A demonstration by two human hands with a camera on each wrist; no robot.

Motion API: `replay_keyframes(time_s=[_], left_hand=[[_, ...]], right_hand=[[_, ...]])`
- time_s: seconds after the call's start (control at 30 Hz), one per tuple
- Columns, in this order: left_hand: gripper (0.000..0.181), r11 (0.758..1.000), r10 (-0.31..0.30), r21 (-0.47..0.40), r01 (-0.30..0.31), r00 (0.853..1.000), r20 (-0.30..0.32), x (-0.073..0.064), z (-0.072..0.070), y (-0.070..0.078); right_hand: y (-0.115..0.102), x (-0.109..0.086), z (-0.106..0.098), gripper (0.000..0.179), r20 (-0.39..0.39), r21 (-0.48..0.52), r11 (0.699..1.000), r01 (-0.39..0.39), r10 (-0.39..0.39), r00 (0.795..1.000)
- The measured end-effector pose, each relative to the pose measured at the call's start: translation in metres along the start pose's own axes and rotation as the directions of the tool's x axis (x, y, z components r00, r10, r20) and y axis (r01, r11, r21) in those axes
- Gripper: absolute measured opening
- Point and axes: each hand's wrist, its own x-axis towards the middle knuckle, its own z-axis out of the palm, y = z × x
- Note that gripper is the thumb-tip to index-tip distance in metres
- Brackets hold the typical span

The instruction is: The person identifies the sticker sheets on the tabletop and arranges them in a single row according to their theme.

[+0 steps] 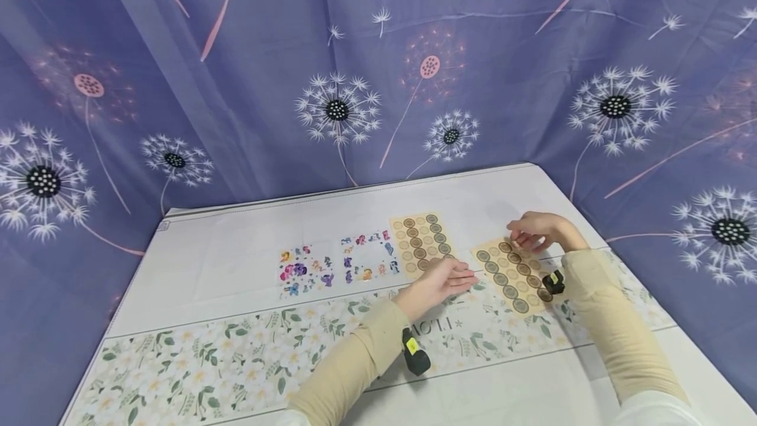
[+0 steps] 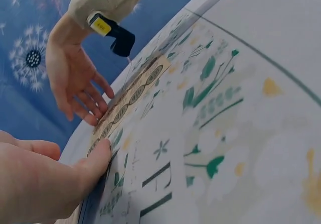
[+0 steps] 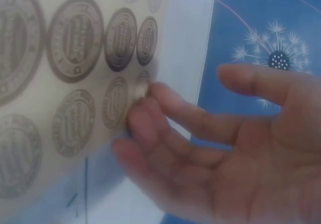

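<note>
A tan sheet of round brown seal stickers [image 1: 511, 275] lies at an angle on the right of the table. At its far edge is my right hand [image 1: 541, 227]; in the right wrist view its fingertips touch the sheet [image 3: 85, 98] by the end of a row, with the thumb held away. My left hand [image 1: 440, 279] hovers just left of this sheet, fingers extended and nothing held. Behind the left hand lies a second tan sticker sheet [image 1: 412, 238], its near corner partly covered by that hand.
Two clear sheets with colourful pony stickers, the left one [image 1: 300, 269] and the framed one [image 1: 348, 261], lie further left. The white table cover [image 1: 225, 248] has a floral band [image 1: 236, 354]. Purple dandelion curtains [image 1: 367, 31] enclose the back and sides.
</note>
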Motion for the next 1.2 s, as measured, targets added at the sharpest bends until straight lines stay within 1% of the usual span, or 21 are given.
replay_keyframes(time_s=[0.07,0.17,0.27,0.37,0.43,0.57,0.73,0.9,1.03,1.13,1.2], left_hand=[[0.043,1.0,0.016,0.015,-0.015,0.999,-0.048,-0.001,0.003,-0.001],[0.041,0.999,0.033,-0.011,-0.034,0.997,-0.075,0.0,0.007,-0.002],[0.043,0.999,0.044,-0.008,-0.045,0.996,-0.082,0.001,0.009,-0.002],[0.046,0.999,0.046,-0.005,-0.047,0.997,-0.069,0.002,0.011,-0.002],[0.048,0.999,0.044,-0.008,-0.045,0.998,-0.048,0.003,0.011,-0.001],[0.052,0.999,0.015,-0.046,-0.015,1.0,-0.003,0.006,0.011,0.0],[0.05,0.995,-0.017,-0.097,0.019,1.0,0.025,0.007,0.008,-0.001],[0.047,0.996,-0.017,-0.088,0.021,0.999,0.041,0.006,0.007,-0.001],[0.047,0.996,-0.013,-0.086,0.017,0.999,0.044,0.007,0.007,-0.001],[0.048,0.992,-0.024,-0.122,0.029,0.999,0.04,0.008,0.007,-0.001],[0.048,0.987,-0.035,-0.156,0.041,0.999,0.038,0.008,0.007,0.0]], right_hand=[[0.0,-0.001,0.0,0.036,-0.001,-0.004,1.0,-0.004,0.004,1.0],[0.0,-0.002,0.001,0.036,-0.038,-0.031,0.999,-0.007,0.006,0.999],[0.0,-0.003,0.001,0.035,-0.066,-0.037,0.999,-0.019,0.017,0.998],[0.0,-0.003,0.002,0.033,-0.061,-0.013,1.0,-0.026,0.026,0.998],[0.0,-0.002,0.002,0.033,-0.053,0.007,1.0,-0.026,0.027,0.998],[-0.001,-0.004,0.003,0.035,-0.048,0.016,1.0,-0.024,0.025,0.999],[0.0,-0.004,0.004,0.033,-0.039,0.031,0.999,-0.027,0.028,0.999],[0.007,0.0,0.002,0.033,0.0,0.061,0.998,-0.033,0.033,0.999],[0.01,0.002,0.0,0.036,0.026,0.062,0.998,-0.01,0.009,1.0],[0.015,0.005,-0.002,0.033,0.036,0.072,0.997,0.021,-0.024,0.999],[0.02,0.007,-0.003,0.029,0.053,0.085,0.995,0.06,-0.064,0.997]])
